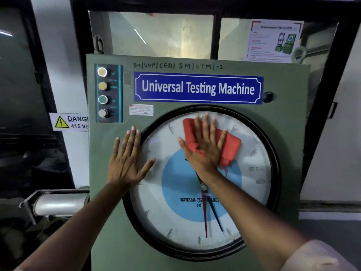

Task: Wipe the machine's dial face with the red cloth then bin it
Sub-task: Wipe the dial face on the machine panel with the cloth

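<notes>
The green machine cabinet (109, 222) fills the view, with a big round dial face (244, 202) in a black ring. The dial is white with a blue centre and red and dark pointers hanging down. My right hand (203, 145) lies flat with fingers spread, pressing the folded red cloth (230, 145) against the dial's upper part. My left hand (127, 159) rests flat and open on the cabinet at the dial's left rim, its thumb over the glass. No bin is in sight.
A blue "Universal Testing Machine" plate (197, 88) sits above the dial. A column of round buttons (103, 92) runs down the upper left. A yellow danger sign (68, 122) and a metal cylinder (58, 204) lie left of the cabinet. Windows with a poster (273, 40) stand behind.
</notes>
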A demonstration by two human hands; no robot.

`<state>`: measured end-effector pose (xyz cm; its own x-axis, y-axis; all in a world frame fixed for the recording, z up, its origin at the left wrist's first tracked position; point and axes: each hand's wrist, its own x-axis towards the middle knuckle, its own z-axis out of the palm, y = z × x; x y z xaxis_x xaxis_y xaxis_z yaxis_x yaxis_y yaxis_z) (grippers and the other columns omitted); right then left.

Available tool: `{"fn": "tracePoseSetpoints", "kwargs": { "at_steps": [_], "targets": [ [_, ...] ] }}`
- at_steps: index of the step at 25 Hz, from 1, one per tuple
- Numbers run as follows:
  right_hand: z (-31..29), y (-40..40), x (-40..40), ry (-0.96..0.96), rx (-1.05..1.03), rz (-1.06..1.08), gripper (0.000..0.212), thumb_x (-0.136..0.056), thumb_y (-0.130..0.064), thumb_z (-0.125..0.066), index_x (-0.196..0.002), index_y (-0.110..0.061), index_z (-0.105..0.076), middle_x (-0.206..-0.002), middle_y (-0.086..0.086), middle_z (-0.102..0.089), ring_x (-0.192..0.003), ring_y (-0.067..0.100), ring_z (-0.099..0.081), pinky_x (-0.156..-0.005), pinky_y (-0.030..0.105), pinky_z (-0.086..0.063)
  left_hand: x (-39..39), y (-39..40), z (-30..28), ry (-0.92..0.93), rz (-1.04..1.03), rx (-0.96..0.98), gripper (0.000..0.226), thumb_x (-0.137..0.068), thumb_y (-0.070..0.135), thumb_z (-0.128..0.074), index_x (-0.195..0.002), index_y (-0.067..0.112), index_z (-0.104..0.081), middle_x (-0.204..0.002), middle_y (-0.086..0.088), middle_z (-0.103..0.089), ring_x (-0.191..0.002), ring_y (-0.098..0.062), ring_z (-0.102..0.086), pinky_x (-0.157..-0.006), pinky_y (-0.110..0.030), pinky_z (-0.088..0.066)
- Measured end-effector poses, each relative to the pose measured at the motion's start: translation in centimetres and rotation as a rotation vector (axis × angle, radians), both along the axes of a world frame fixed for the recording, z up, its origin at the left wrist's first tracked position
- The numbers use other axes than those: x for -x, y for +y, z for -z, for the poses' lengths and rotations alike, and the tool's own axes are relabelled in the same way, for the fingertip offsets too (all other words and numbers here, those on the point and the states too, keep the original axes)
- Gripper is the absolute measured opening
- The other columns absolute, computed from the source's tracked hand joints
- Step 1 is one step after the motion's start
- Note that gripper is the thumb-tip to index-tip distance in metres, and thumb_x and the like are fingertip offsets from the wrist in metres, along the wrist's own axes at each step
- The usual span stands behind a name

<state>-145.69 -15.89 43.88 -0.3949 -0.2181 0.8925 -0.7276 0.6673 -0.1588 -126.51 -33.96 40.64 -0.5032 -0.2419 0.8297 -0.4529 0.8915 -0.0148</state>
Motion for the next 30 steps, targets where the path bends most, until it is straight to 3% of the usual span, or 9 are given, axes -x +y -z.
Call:
{"fn": "tracePoseSetpoints", "kwargs": {
  "at_steps": [2, 5, 9, 11, 14, 20, 25, 30],
  "targets": [
    [0.5, -1.1, -0.7, 0.108, -0.13, -0.074, 0.095, -0.096, -0.08, -0.042, -0.173, -0.032, -0.014, -0.182, -0.003, -0.013, -0.168, 0.019, -0.011, -0.132, 0.062, -0.002, 0.5, 0.3, 0.0, 0.012, 0.009, -0.021, 0.104, -0.097, 0.076, -0.034, -0.171, 0.01, -0.005, -0.18, -0.006, 0.0, -0.166, -0.019, -0.004, -0.135, -0.046, -0.002],
    [0.0, 0.9, 1.3, 0.186, -0.202, -0.084, 0.095, -0.1, -0.072, -0.05, -0.172, -0.036, -0.001, -0.182, -0.002, -0.011, -0.167, 0.016, -0.006, -0.133, 0.058, 0.0, 1.5, 0.9, -0.1, 0.015, 0.023, -0.015, 0.104, -0.097, 0.076, -0.036, -0.172, 0.012, -0.003, -0.18, -0.005, 0.003, -0.167, -0.022, 0.0, -0.136, -0.046, -0.003],
    [-0.3, 3.9, 3.4, 0.034, -0.045, 0.037, 0.09, -0.101, -0.081, -0.029, -0.173, -0.032, -0.004, -0.183, 0.003, -0.004, -0.168, 0.022, -0.004, -0.133, 0.063, -0.006, 1.7, 1.2, -0.3, 0.016, 0.029, -0.025, 0.102, -0.098, 0.079, -0.03, -0.172, 0.014, -0.001, -0.181, -0.003, 0.004, -0.168, -0.022, 0.002, -0.136, -0.045, 0.0],
    [-0.2, 1.9, 1.5, -0.012, 0.001, 0.046, 0.098, -0.097, -0.085, -0.03, -0.174, -0.029, -0.009, -0.182, 0.003, -0.005, -0.169, 0.024, -0.004, -0.132, 0.065, -0.003, 1.4, 1.2, -0.2, 0.012, 0.03, -0.028, 0.103, -0.098, 0.079, -0.031, -0.172, 0.014, -0.003, -0.181, -0.003, 0.002, -0.168, -0.022, 0.0, -0.136, -0.046, -0.002],
    [0.2, -1.9, -2.0, 0.044, -0.11, -0.039, 0.102, -0.092, -0.087, -0.035, -0.174, -0.029, -0.012, -0.182, 0.001, -0.006, -0.168, 0.022, -0.006, -0.132, 0.064, -0.006, 1.0, 1.2, 0.0, 0.01, 0.034, -0.017, 0.105, -0.096, 0.078, -0.037, -0.172, 0.011, -0.006, -0.18, -0.005, -0.001, -0.168, -0.023, -0.004, -0.136, -0.047, -0.005],
    [-1.0, 0.1, 0.2, 0.253, -0.269, -0.116, 0.098, -0.095, -0.06, -0.055, -0.173, -0.032, -0.003, -0.182, 0.003, -0.009, -0.168, 0.022, -0.01, -0.134, 0.061, -0.005, 1.1, 1.3, 0.1, 0.026, 0.02, -0.009, 0.107, -0.095, 0.078, -0.038, -0.171, 0.01, -0.006, -0.18, -0.008, -0.002, -0.167, -0.025, -0.002, -0.135, -0.044, -0.001],
    [-2.1, 5.6, 4.9, 0.103, -0.119, 0.047, 0.078, -0.108, -0.064, -0.036, -0.173, -0.028, -0.014, -0.182, 0.004, -0.008, -0.168, 0.024, -0.008, -0.133, 0.063, -0.007, 2.6, 2.2, -1.6, -0.006, 0.029, 0.006, 0.107, -0.095, 0.077, -0.035, -0.171, 0.012, 0.002, -0.18, -0.008, 0.002, -0.167, -0.028, 0.001, -0.135, -0.045, 0.004],
    [5.5, 10.6, 6.4, -0.117, 0.158, 0.237, 0.075, -0.111, -0.061, -0.033, -0.174, -0.024, -0.014, -0.181, 0.007, -0.013, -0.168, 0.024, -0.013, -0.133, 0.061, -0.011, 4.9, 4.0, -3.0, -0.101, 0.044, 0.105, 0.104, -0.097, 0.075, -0.034, -0.171, 0.011, 0.001, -0.18, -0.007, 0.002, -0.167, -0.023, 0.001, -0.135, -0.045, 0.004]
  ]
}}
